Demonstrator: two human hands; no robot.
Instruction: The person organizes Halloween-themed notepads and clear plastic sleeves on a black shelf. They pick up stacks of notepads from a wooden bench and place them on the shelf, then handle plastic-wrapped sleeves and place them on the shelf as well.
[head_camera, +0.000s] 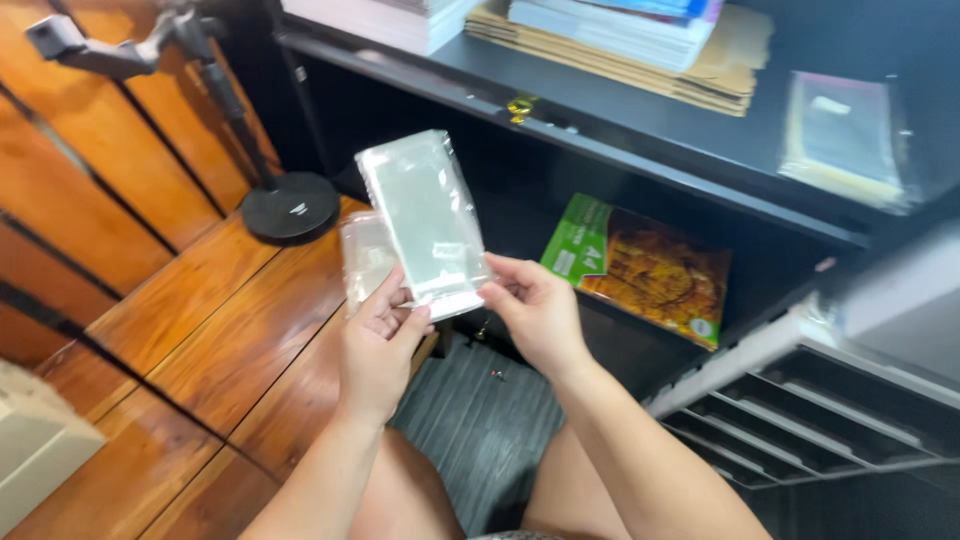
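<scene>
Both hands hold up a small clear plastic bag (425, 215) with a white strip along its lower edge. My left hand (378, 345) pinches the bag's lower left corner and also keeps a second clear bag (364, 258) behind it. My right hand (535, 310) grips the lower right corner with thumb and fingers. The bag stands upright and tilts slightly left, in front of a dark shelf unit (620, 150).
A black round-based stand (290, 205) rests on the wooden floor (190, 330) at the left. The shelf holds a green and orange packet (645, 265), stacked paper and envelopes (620, 40), and a sleeve of clear bags (845, 140). A white slatted rack (800, 400) sits at the right.
</scene>
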